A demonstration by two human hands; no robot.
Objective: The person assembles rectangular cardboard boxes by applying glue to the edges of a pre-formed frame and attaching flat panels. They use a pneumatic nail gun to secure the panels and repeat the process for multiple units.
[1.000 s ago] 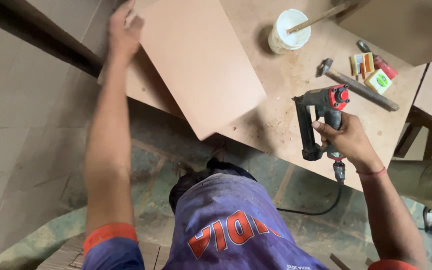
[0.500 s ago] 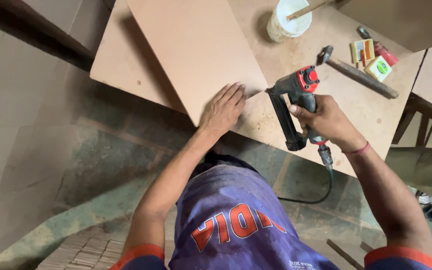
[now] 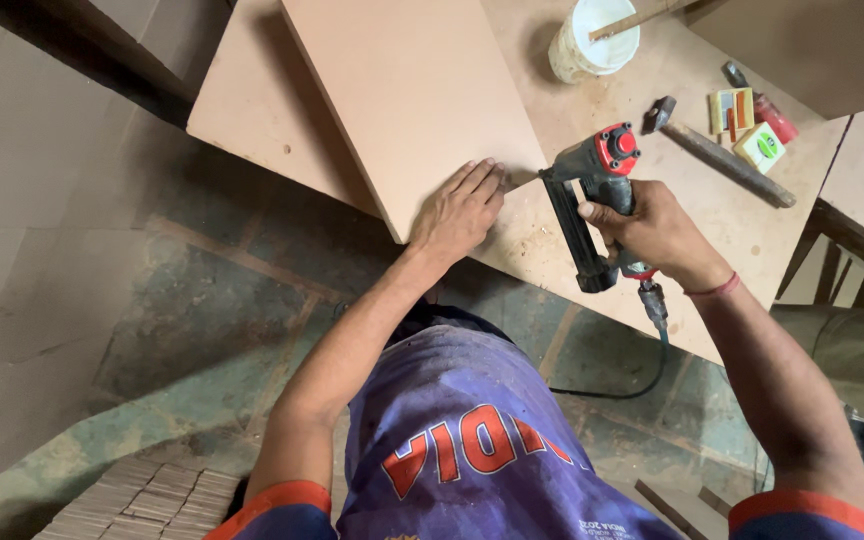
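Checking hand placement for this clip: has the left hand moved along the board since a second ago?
Yes. The left hand has come from the far top edge of the loose board down to its near corner, lying flat beside the nail gun.

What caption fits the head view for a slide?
Left hand pressed flat on a board while the right hand holds a nail gun at its edge.

The board (image 3: 412, 100) is plain pale tan, the tabletop (image 3: 752, 240) a dustier light brown. The nail gun (image 3: 592, 205) is dark grey with a red cap — its hose black. White bucket (image 3: 592, 45); purple shirt (image 3: 462, 440) with red lettering, orange cuffs — mottled green-grey floor (image 3: 152, 330).
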